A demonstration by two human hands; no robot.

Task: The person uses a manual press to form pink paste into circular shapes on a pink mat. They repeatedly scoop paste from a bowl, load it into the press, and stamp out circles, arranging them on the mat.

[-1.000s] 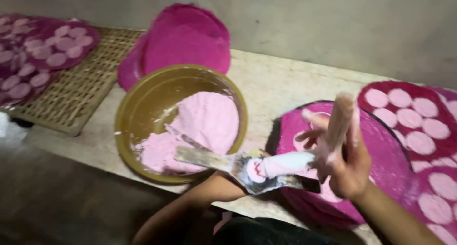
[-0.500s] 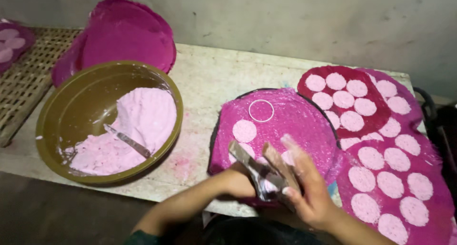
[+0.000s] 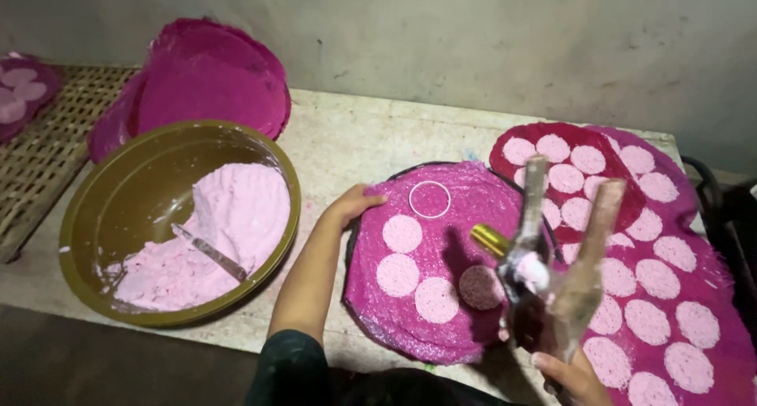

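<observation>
Gripping the two-handled press (image 3: 552, 272) upright in my right hand (image 3: 572, 374), fingers closed on its handle; my left hand (image 3: 351, 207) rests open, flat on the magenta mat (image 3: 457, 327) edge. The mat carries pink discs (image 3: 403, 233). The brown bowl (image 3: 95, 209) holds pink paste (image 3: 229, 217) and a spatula (image 3: 209, 251).

No packages, labels, signs, screens

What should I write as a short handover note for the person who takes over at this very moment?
Left hand: open, resting on the edge of the magenta mat.
Right hand: grips the two-handled metal press, held above the mat.
Done: four pale pink discs on this mat, plus one empty ring mark.
Left: most of the mat is bare. Pink paste with a spatula waits in the olive bowl.
</observation>
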